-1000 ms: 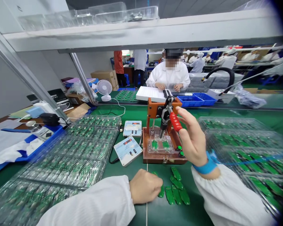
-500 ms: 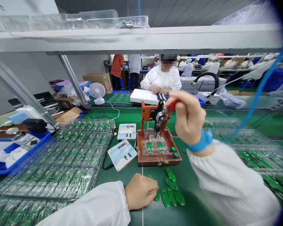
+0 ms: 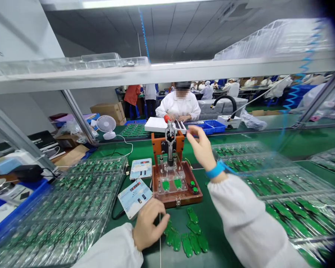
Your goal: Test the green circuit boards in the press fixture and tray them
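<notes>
My right hand (image 3: 202, 149) is in the air right of the toggle press (image 3: 170, 145), fingers apart and holding nothing. The press's red-knobbed lever (image 3: 166, 118) stands upright, untouched. Under the press, two green circuit boards (image 3: 178, 183) show at the clear plate on the wooden test fixture (image 3: 167, 201). My left hand (image 3: 150, 225) hovers at the front left of the fixture, its thumb apart from its curled fingers, with no board visible in it. Beside it on the green mat lie several loose green circuit boards (image 3: 194, 242).
Two white meter boxes with red digits (image 3: 135, 197) sit left of the fixture. Clear trays of boards stand left (image 3: 72, 201) and right (image 3: 293, 212). A small white fan (image 3: 106, 124) and a seated co-worker (image 3: 178, 104) are beyond. A shelf (image 3: 128, 76) crosses overhead.
My right hand has let go of the red knob and moved away from it; the lever has swung upright. My left hand has loosened and moved left of the loose boards. The view has tilted up.
</notes>
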`<state>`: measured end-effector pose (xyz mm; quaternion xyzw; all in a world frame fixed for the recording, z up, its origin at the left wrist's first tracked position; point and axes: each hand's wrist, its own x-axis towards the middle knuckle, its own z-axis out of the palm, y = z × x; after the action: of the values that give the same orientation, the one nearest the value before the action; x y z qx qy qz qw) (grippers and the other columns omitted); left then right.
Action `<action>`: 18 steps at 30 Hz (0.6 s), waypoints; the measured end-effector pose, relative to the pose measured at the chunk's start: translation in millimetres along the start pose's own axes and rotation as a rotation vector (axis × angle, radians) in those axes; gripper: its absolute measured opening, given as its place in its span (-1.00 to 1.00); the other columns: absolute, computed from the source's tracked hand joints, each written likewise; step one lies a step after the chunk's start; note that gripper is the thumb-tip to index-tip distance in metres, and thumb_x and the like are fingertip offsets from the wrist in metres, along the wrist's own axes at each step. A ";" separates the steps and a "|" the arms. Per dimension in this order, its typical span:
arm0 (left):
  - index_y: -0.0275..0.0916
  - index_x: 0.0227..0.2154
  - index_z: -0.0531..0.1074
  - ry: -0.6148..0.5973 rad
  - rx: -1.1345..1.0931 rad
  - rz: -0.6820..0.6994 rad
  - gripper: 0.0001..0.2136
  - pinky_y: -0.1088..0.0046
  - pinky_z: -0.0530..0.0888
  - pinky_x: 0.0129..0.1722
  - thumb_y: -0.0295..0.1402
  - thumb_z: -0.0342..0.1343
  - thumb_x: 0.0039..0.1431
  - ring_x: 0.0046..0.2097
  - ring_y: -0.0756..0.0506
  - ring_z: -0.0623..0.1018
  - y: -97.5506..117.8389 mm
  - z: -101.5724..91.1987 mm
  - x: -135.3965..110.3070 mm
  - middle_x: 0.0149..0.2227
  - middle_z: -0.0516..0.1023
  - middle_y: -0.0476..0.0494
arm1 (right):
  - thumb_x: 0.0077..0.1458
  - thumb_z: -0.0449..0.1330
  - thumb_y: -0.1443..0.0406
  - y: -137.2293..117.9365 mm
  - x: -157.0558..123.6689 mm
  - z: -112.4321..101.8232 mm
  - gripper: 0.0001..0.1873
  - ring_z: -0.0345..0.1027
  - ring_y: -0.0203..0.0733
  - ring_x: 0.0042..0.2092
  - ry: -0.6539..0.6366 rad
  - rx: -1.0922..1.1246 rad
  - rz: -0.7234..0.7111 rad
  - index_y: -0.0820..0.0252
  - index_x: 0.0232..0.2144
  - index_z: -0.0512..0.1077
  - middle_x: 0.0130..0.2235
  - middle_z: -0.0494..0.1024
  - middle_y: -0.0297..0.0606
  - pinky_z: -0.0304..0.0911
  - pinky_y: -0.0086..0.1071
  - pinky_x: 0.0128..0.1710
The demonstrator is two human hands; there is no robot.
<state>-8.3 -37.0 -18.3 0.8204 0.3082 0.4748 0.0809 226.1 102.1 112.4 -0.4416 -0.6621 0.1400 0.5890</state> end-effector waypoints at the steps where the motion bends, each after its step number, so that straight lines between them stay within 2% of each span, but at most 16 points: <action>1: -0.20 -0.25 0.38 0.021 0.046 -0.050 -0.95 0.41 0.43 -0.19 -0.47 0.06 0.35 -0.22 -0.07 0.50 -4.5 -3.3 6.2 -0.29 0.50 -0.09 | 0.36 0.03 0.10 8.8 -22.2 -1.5 -0.59 0.44 -0.01 0.07 0.001 -0.017 0.026 0.17 0.09 0.41 0.06 0.57 -0.06 0.38 -0.11 0.02; 3: -0.19 -0.07 0.44 0.011 0.176 -0.147 -0.86 0.27 0.46 -0.01 -0.41 0.04 0.40 -0.01 -0.15 0.51 -16.7 -6.7 17.7 -0.08 0.53 -0.19 | 0.34 0.05 0.11 23.9 -63.5 0.7 -0.67 0.49 -0.01 -0.04 -0.064 -0.054 0.052 0.14 -0.07 0.51 -0.07 0.62 -0.10 0.40 -0.12 -0.04; 4: -0.17 0.03 0.44 -0.011 0.235 -0.188 -0.80 0.20 0.45 0.07 -0.37 0.02 0.42 0.09 -0.19 0.48 -23.9 -6.5 22.4 0.02 0.50 -0.23 | 0.33 0.08 0.14 29.2 -81.2 3.6 -0.70 0.48 0.00 -0.03 -0.112 -0.076 0.052 0.12 -0.12 0.54 -0.10 0.64 -0.12 0.38 -0.09 -0.01; 6: -0.16 0.17 0.39 -0.070 0.305 -0.246 -0.69 0.06 0.40 0.18 -0.30 -0.02 0.45 0.21 -0.25 0.41 -37.7 -3.0 29.4 0.17 0.43 -0.26 | 0.28 0.14 0.21 34.9 -108.7 10.1 -0.77 0.45 0.05 0.03 -0.204 -0.124 0.046 0.12 -0.15 0.58 -0.07 0.64 -0.11 0.33 -0.01 0.08; 8: -0.16 0.21 0.38 -0.120 0.325 -0.271 -0.65 -0.01 0.36 0.22 -0.25 -0.04 0.46 0.25 -0.27 0.37 -48.7 3.2 33.6 0.21 0.40 -0.26 | 0.24 0.19 0.28 35.3 -124.4 14.6 -0.81 0.40 0.09 0.09 -0.279 -0.174 0.043 0.11 -0.15 0.59 -0.01 0.61 -0.09 0.28 0.03 0.14; 13: -0.17 0.01 0.54 -0.140 0.357 -0.294 -0.69 -0.10 0.33 0.24 -0.20 -0.02 0.39 0.24 -0.33 0.36 -62.5 15.3 41.8 0.16 0.45 -0.25 | 0.18 0.28 0.37 34.1 -125.5 16.6 -0.83 0.36 0.06 0.15 -0.400 -0.236 0.072 0.13 -0.16 0.58 0.06 0.58 -0.13 0.28 -0.03 0.17; 15: -0.17 -0.04 0.55 -0.141 0.350 -0.308 -0.68 -0.12 0.33 0.22 -0.17 -0.01 0.36 0.22 -0.35 0.37 -65.7 16.3 45.3 0.14 0.45 -0.26 | 0.12 0.33 0.38 36.3 -119.9 17.8 -0.78 0.37 0.02 0.15 -0.441 -0.222 0.090 0.14 -0.14 0.57 0.07 0.58 -0.16 0.29 -0.09 0.18; 18: -0.16 -0.08 0.56 -0.123 0.292 -0.348 -0.66 -0.16 0.34 0.20 -0.10 0.00 0.30 0.17 -0.36 0.42 -67.3 14.8 47.9 0.07 0.50 -0.26 | 0.08 0.38 0.36 38.8 -112.9 21.3 -0.72 0.36 0.04 0.17 -0.464 -0.186 0.121 0.16 -0.11 0.56 0.08 0.57 -0.12 0.25 -0.05 0.21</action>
<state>-7.6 46.8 -19.9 0.7853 0.5047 0.3534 0.0606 213.6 46.8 5.2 -0.4885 -0.7621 0.2112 0.3687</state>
